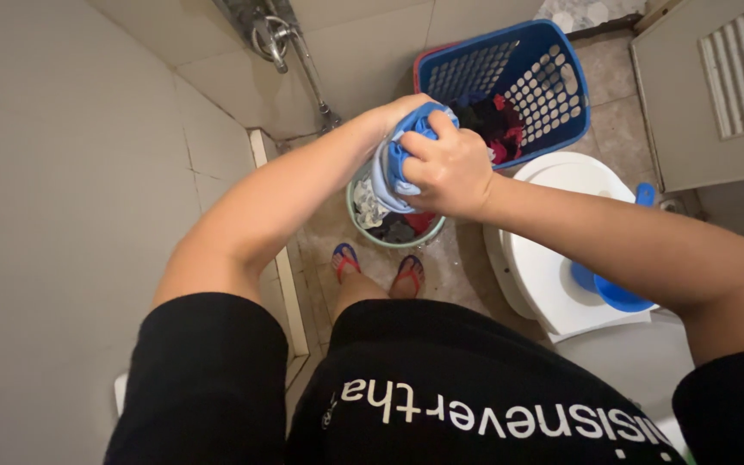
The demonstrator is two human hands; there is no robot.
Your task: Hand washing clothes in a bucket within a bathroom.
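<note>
Hands meet over the pail (356,211): the right hand (448,168) is clenched on a twisted blue cloth (393,164), and the left hand (393,112), mostly hidden, seems to grip its far end. Wringing well means opposing twists, held above the pail so drips land inside. A blue basket (561,95) stands behind.

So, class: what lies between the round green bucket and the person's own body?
Head view: two feet in flip-flops on wet tiled floor, just below the bucket.
</note>
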